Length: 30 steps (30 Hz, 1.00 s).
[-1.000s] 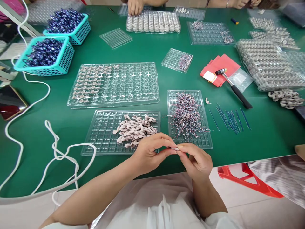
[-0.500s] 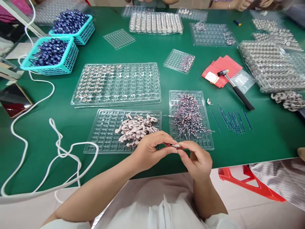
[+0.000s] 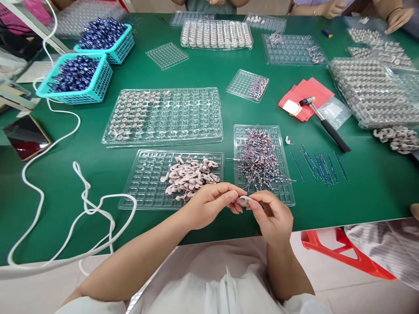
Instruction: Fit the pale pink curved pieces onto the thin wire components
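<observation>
My left hand and my right hand meet at the table's near edge, both pinching one small pale sleeve piece between their fingertips. Just beyond my left hand lies a heap of beige sleeve pieces on a clear blister tray. Beyond my right hand a second clear tray carries a pile of thin wired components. Farther back, a large clear tray has finished pieces set in its left columns.
Two teal baskets of blue parts stand far left. A white cord loops at the near left beside a phone. A hammer, red paper, blue wires and stacked trays lie right. Other people's hands show at the far edge.
My hands have turned the small piece between the fingertips, so its rounded end now shows. The view has drifted slightly; another person's hand left the far tray.
</observation>
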Available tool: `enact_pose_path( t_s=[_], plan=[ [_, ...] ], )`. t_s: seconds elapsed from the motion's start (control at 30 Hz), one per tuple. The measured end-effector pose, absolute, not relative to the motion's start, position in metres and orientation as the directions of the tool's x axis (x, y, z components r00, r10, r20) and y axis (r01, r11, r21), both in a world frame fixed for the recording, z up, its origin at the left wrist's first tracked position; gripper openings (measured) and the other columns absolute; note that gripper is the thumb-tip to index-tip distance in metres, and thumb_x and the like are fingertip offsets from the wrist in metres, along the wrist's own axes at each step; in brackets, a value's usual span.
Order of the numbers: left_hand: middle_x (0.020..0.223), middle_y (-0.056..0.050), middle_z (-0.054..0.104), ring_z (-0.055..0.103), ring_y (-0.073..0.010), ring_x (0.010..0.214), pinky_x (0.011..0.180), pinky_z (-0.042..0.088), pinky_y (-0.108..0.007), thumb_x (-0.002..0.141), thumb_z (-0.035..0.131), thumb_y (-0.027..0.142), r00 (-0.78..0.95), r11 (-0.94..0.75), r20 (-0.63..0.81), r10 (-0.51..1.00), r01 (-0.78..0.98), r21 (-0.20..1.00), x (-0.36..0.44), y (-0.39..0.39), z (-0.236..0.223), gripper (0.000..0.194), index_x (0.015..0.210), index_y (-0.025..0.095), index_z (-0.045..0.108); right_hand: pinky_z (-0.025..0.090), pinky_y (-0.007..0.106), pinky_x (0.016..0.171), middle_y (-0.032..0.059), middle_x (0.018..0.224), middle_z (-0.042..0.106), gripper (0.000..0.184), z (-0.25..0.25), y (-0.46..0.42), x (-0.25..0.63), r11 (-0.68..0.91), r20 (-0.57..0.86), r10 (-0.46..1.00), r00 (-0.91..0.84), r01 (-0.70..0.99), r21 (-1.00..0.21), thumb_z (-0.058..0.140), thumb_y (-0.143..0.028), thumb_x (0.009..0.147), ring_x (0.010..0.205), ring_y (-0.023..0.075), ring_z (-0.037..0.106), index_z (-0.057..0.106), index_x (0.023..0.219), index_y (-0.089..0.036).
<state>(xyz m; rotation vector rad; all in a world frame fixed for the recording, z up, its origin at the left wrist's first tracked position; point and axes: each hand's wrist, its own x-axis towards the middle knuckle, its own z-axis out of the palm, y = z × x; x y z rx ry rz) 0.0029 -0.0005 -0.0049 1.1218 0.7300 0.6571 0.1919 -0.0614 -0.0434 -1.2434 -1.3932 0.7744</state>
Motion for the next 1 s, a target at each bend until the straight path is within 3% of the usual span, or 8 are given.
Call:
enact_pose_path(
  t_s=[0.1, 0.33, 0.47, 0.67, 0.87, 1.0],
  plan=[
    [0.087, -0.011, 0.078, 0.075, -0.0185, 0.076, 0.073, 0.064, -0.032, 0.097, 0.059, 0.046, 0.604, 0.283, -0.165, 0.780, -0.104, 0.954, 0.003, -0.001, -0.004, 0.039, 0.105, 0.011, 0.072, 0.056, 0.026, 0.062, 0.0009, 0.081, 0.071, 0.008, -0.043, -0.062, 0.191, 0.229, 0.269, 0.955, 0.125, 0.266, -0.936, 0.063, -0.018, 0.091, 0.069, 0.0139, 0.068, 0.068, 0.094, -0.024],
    [0.090, -0.009, 0.078, 0.074, -0.0171, 0.079, 0.076, 0.063, -0.029, 0.087, 0.072, 0.033, 0.568, 0.212, -0.169, 0.806, -0.010, 0.977, 0.002, -0.002, -0.004, 0.027, 0.105, 0.014, 0.071, 0.054, 0.026, 0.061, 0.0006, 0.079, 0.070, 0.005, -0.042, -0.062, 0.191, 0.210, 0.257, 0.957, 0.132, 0.293, -0.933, 0.064, -0.021, 0.091, 0.067, 0.0137, 0.065, 0.068, 0.091, -0.024],
    [0.087, -0.008, 0.078, 0.073, -0.0166, 0.077, 0.074, 0.061, -0.027, 0.080, 0.077, 0.025, 0.522, 0.069, -0.116, 0.845, 0.108, 0.992, 0.004, -0.003, -0.004, 0.026, 0.102, 0.013, 0.073, 0.054, 0.025, 0.063, -0.0003, 0.080, 0.071, 0.006, -0.043, -0.062, 0.190, 0.221, 0.282, 0.950, 0.135, 0.347, -0.911, 0.065, -0.019, 0.090, 0.069, 0.0136, 0.065, 0.068, 0.090, -0.024],
    [0.076, -0.007, 0.076, 0.068, -0.0151, 0.066, 0.062, 0.055, -0.024, 0.087, 0.068, 0.025, 0.432, -0.178, 0.047, 0.901, 0.266, 0.947, 0.007, -0.005, -0.001, 0.016, 0.090, 0.013, 0.078, 0.054, 0.025, 0.065, -0.0004, 0.081, 0.072, 0.005, -0.047, -0.064, 0.191, 0.261, 0.348, 0.931, 0.111, 0.463, -0.847, 0.067, -0.020, 0.089, 0.069, 0.0142, 0.067, 0.068, 0.092, -0.025],
    [0.077, -0.010, 0.077, 0.071, -0.0173, 0.067, 0.062, 0.055, -0.023, 0.085, 0.068, 0.029, 0.439, -0.142, -0.007, 0.899, 0.306, 0.941, 0.004, -0.009, 0.009, 0.023, 0.096, 0.011, 0.079, 0.055, 0.025, 0.065, 0.0012, 0.081, 0.075, 0.008, -0.047, -0.061, 0.191, 0.330, 0.462, 0.885, 0.050, 0.633, -0.700, 0.064, -0.030, 0.092, 0.065, 0.0150, 0.070, 0.069, 0.091, -0.025],
    [0.080, -0.011, 0.078, 0.071, -0.0179, 0.070, 0.061, 0.055, -0.023, 0.086, 0.068, 0.032, 0.453, -0.159, -0.006, 0.892, 0.327, 0.932, -0.002, -0.010, 0.013, 0.025, 0.095, 0.012, 0.079, 0.055, 0.025, 0.059, 0.0026, 0.086, 0.076, 0.014, -0.046, -0.060, 0.192, 0.344, 0.432, 0.902, -0.029, 0.654, -0.674, 0.061, -0.036, 0.094, 0.063, 0.0156, 0.071, 0.069, 0.095, -0.025]
  ],
)
